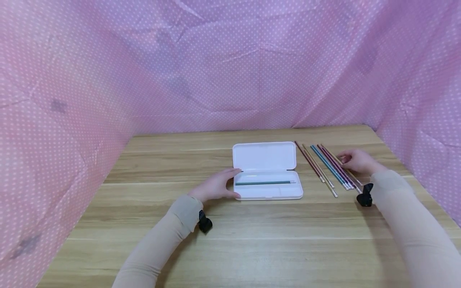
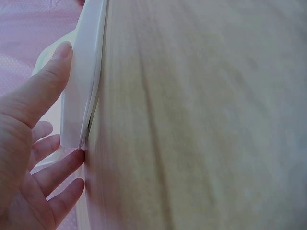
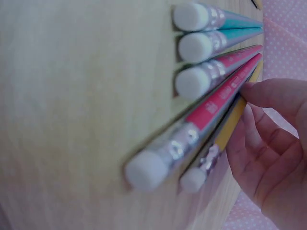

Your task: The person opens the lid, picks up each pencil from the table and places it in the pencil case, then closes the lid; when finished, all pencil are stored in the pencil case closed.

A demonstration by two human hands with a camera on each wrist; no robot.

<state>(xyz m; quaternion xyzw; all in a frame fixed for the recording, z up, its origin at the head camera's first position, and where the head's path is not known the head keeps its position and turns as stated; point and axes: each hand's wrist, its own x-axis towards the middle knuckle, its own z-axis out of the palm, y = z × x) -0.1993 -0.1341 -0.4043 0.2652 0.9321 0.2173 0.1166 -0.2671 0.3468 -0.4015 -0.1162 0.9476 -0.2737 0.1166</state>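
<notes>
A white pencil case (image 1: pixel 264 194) lies with its lid (image 1: pixel 264 156) raised on the wooden table. Inside its base is one green pencil (image 1: pixel 264 183) with a white eraser. My left hand (image 1: pixel 217 184) holds the case's left end, thumb at the front wall and fingers toward the hinge side. To the right of the case, my right hand (image 1: pixel 358 161) pinches a yellow pencil (image 3: pixel 230 127) at the right edge of a row of pencils. The thumb also lies close to a red pencil (image 3: pixel 216 103) beside it; whether they touch I cannot tell.
Two teal pencils (image 1: pixel 328 164) and another red pencil (image 3: pixel 206 79) lie left of the right hand. Nearer the case are a dark red pencil (image 1: pixel 309 162) and yellow pencils (image 1: pixel 318 166). Pink dotted cloth (image 1: pixel 216 80) surrounds the table (image 1: pixel 252 248) at back and sides.
</notes>
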